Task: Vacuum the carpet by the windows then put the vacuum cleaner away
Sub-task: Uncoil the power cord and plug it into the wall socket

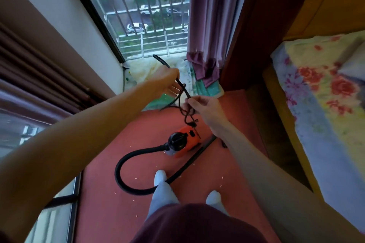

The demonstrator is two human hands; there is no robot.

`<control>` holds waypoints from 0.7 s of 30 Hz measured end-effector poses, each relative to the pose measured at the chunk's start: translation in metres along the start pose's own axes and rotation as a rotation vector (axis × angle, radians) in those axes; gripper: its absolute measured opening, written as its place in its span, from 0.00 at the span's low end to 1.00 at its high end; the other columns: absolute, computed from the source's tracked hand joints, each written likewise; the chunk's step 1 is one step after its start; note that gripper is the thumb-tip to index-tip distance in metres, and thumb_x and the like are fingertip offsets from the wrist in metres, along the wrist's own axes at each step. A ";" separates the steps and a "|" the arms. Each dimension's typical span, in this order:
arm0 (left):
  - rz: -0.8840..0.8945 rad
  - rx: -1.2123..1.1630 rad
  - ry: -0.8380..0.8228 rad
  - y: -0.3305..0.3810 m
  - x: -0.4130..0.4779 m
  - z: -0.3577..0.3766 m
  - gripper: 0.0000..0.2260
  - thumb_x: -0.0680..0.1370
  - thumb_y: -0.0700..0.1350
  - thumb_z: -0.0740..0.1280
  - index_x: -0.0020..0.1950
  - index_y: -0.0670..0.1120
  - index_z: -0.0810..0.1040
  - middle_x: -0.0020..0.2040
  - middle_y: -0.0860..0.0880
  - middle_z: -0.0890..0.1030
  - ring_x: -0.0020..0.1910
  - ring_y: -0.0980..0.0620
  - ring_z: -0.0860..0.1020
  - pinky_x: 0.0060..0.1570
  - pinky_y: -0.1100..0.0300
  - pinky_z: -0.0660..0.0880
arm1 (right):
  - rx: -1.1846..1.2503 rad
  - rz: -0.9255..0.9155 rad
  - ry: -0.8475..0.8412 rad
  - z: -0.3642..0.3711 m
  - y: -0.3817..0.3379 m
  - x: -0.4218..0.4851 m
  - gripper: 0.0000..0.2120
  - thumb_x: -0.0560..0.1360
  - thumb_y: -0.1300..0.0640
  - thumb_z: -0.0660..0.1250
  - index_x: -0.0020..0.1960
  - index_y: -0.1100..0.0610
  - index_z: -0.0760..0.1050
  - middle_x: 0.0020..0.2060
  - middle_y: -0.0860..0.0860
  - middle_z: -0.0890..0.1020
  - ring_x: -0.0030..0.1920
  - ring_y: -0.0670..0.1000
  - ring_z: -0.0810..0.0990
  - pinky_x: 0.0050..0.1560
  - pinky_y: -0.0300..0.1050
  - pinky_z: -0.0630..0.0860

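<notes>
1. In the head view, our left hand (167, 80) has its fingers curled round the black power cord (182, 88). The cord's free end sticks out past the far side of those fingers, toward the window (154, 21).
2. Our right hand (206, 109) pinches the same cord between thumb and fingertips, just nearer to us than the left fingers. A short length of cord runs between the two grips.
3. Below the right fingers, tangled loops of cord hang down to the orange vacuum cleaner (187, 141). It sits on the red carpet (106, 209), well beneath both hands.
4. From the cleaner, the black hose (121, 165) curves round on the side nearer to us than the fingers and passes our socked foot (160, 175). A dark wand (199, 152) lies on the carpet under the right wrist.
5. To the right of the right fingers stands a bed (325, 104) with a flowered sheet. Beyond the fingers of both hands hangs a purple curtain (209, 25).
</notes>
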State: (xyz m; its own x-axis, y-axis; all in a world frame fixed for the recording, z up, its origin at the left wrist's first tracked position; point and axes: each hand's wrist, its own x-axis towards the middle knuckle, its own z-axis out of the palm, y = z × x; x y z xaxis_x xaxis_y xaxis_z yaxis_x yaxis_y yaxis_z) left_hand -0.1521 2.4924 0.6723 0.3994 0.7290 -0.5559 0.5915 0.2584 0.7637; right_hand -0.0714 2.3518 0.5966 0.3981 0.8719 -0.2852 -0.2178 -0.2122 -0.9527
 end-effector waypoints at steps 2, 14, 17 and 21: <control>0.026 -0.009 0.043 0.005 -0.007 0.009 0.06 0.77 0.37 0.60 0.45 0.37 0.75 0.38 0.38 0.81 0.32 0.45 0.79 0.36 0.55 0.80 | 0.008 -0.028 -0.003 -0.015 -0.005 -0.005 0.07 0.78 0.63 0.66 0.44 0.61 0.81 0.39 0.57 0.84 0.35 0.55 0.75 0.42 0.50 0.75; -0.132 -0.272 -0.247 0.003 -0.018 -0.017 0.12 0.85 0.44 0.56 0.53 0.38 0.75 0.28 0.49 0.66 0.21 0.53 0.71 0.29 0.55 0.81 | 0.138 0.054 0.147 -0.044 -0.021 0.005 0.10 0.81 0.63 0.62 0.44 0.61 0.80 0.31 0.51 0.80 0.28 0.47 0.78 0.33 0.39 0.71; -0.129 -0.351 -0.213 0.015 -0.011 -0.032 0.09 0.85 0.42 0.57 0.51 0.39 0.75 0.23 0.52 0.63 0.19 0.57 0.66 0.26 0.61 0.78 | 0.015 0.099 0.271 -0.050 -0.013 0.014 0.10 0.81 0.63 0.62 0.44 0.62 0.81 0.32 0.50 0.82 0.33 0.47 0.81 0.38 0.40 0.72; -0.179 -0.698 -0.223 0.034 -0.002 -0.033 0.12 0.85 0.41 0.56 0.44 0.39 0.72 0.27 0.52 0.62 0.18 0.59 0.61 0.18 0.68 0.67 | -0.596 0.161 0.194 -0.050 -0.001 0.021 0.14 0.77 0.60 0.67 0.61 0.61 0.80 0.55 0.54 0.83 0.59 0.53 0.80 0.59 0.41 0.74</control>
State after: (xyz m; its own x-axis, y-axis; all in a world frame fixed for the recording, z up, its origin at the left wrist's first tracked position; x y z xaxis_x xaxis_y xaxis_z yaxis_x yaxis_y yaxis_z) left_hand -0.1554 2.5207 0.7102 0.5153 0.5113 -0.6878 0.1095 0.7567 0.6445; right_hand -0.0185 2.3484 0.5862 0.5676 0.7252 -0.3897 0.2221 -0.5907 -0.7757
